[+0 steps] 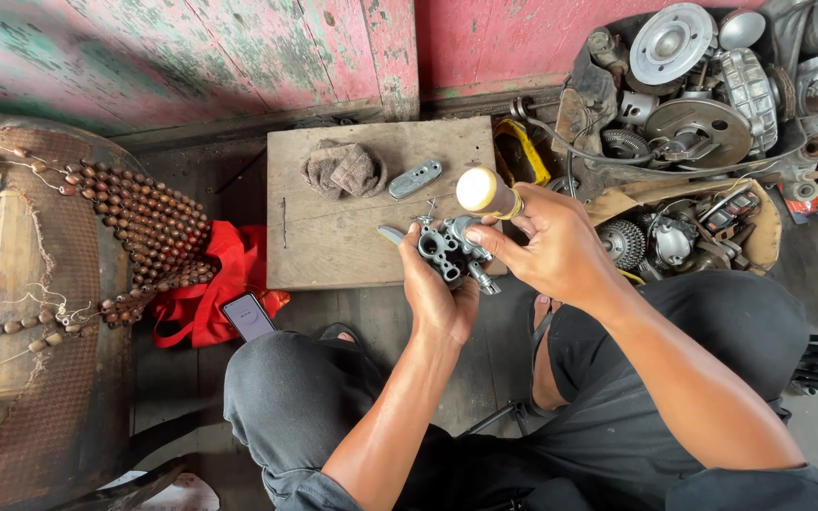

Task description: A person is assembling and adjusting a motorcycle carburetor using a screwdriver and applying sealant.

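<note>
The person's left hand cradles a small grey metal carburetor from below, its fingers curled up around the part's underside, above the near edge of a wooden board. The right hand grips a screwdriver with a pale round handle end, fingers pressed together around the handle, its shaft pointing down into the carburetor. On the board lie a crumpled brown rag and, just beside it, a small grey metal cover. A heap of engine parts sits to the right.
</note>
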